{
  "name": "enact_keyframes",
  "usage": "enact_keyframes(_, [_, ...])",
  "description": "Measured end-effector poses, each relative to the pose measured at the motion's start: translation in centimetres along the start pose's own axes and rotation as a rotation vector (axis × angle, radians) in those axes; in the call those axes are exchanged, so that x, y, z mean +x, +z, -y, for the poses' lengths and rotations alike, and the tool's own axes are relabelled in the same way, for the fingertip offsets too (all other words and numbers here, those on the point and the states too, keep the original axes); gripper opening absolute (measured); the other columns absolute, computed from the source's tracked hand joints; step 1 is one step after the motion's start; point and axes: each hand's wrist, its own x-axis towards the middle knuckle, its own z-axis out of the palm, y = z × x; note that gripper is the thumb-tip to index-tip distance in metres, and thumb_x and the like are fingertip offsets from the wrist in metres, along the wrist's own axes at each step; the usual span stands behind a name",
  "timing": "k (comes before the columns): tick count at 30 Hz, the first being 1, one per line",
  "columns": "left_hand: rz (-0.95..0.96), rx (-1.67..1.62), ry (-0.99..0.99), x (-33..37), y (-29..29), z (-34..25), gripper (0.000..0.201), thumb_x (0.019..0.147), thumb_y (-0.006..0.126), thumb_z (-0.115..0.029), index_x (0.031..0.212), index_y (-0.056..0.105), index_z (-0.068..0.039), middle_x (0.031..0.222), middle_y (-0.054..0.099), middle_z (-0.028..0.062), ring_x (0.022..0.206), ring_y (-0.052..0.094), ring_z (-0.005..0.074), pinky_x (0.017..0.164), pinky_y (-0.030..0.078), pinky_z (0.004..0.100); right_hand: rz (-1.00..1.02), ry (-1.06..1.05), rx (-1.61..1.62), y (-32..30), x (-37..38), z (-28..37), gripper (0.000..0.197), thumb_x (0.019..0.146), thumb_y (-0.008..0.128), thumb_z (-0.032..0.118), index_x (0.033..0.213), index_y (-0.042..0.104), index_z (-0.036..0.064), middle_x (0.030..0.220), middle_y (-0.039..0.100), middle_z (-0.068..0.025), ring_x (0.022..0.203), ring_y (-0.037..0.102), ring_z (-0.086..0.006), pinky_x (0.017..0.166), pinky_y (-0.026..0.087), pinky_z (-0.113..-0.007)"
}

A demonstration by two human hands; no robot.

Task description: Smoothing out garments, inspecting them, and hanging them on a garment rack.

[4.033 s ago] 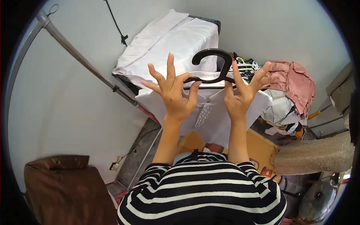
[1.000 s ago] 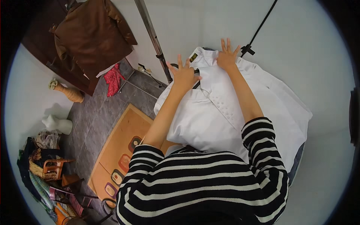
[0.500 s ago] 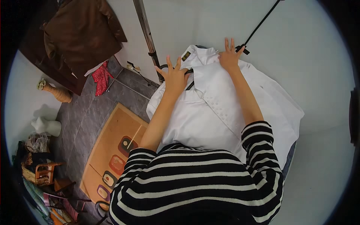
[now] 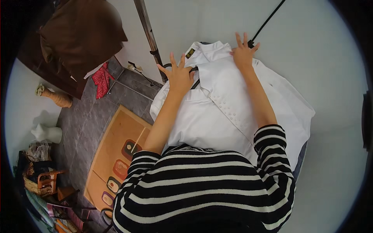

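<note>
A white jacket (image 4: 229, 110) with a stand collar and pearl-like beads down its front lies over a black clothes hanger (image 4: 194, 69), which shows at the neck opening. At the hanger, left of that opening, my left hand (image 4: 179, 79) has its thumb and index finger closed on it, the other fingers spread. On the far right side of the collar, my right hand (image 4: 243, 57) has its index finger curled down onto the white cloth, its other fingers raised. The thumb of my right hand is hidden. A thin black rod (image 4: 268, 22) ends by that hand.
A metal pole (image 4: 149, 35) stands just beyond my left hand. A brown jacket (image 4: 79, 37) hangs at the far left, red cloth (image 4: 101, 81) below it. On the left lie a patterned orange mat (image 4: 105, 155), a vase (image 4: 58, 98), a white bust (image 4: 47, 133) and a small wooden chair (image 4: 48, 180).
My right hand has moved slightly right and away from me, and my left slightly left and away. The collar has shifted a little away from me with them.
</note>
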Motion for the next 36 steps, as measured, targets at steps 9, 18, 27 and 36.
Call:
enact_keyframes(9, [-0.096,-0.058,0.000,0.4,-0.2,-0.4,0.012,0.068,0.069,-0.024,0.069,0.070,-0.012,0.139,0.039,0.0162,0.137,0.010,0.0402,0.091,-0.003,0.0784,-0.525,0.242,0.169,-3.8,-2.3,-8.2,0.004,0.074,0.069,0.024,0.075,0.070,0.0199,0.140,0.039,0.0050,0.135,0.022,-0.0321,0.091,0.008,-0.078])
enact_keyframes(18, [-0.098,-0.113,-0.034,1.6,-0.5,-1.2,0.009,0.068,0.068,-0.020,0.068,0.070,-0.011,0.142,0.037,0.0144,0.137,0.008,0.0419,0.088,-0.005,0.0797,-0.357,-0.335,0.268,-8.9,-10.2,-1.2,0.017,0.059,0.072,0.012,0.056,0.055,0.0127,0.140,0.041,0.0055,0.135,0.028,-0.0306,0.096,0.007,-0.074])
enact_keyframes(27, [-0.143,-0.109,-0.049,5.5,0.0,-1.3,0.017,0.074,0.065,-0.023,0.087,0.073,-0.015,0.145,0.033,0.0088,0.136,0.008,0.0445,0.084,-0.005,0.0817,-0.372,-0.379,0.462,-11.8,-13.8,0.5,0.024,0.063,0.067,0.009,0.047,0.049,0.0111,0.136,0.045,0.0079,0.133,0.031,-0.0214,0.098,0.002,-0.073])
enact_keyframes(36, [-0.052,0.014,-0.081,7.3,2.5,-0.1,0.018,0.069,0.066,-0.024,0.085,0.073,-0.019,0.145,0.033,0.0095,0.137,0.008,0.0413,0.090,-0.005,0.0785,-0.152,-0.384,0.548,-10.4,-16.5,3.9,0.009,0.062,0.068,0.011,0.071,0.066,0.0110,0.146,0.032,0.0013,0.137,0.022,-0.0280,0.099,0.002,-0.072])
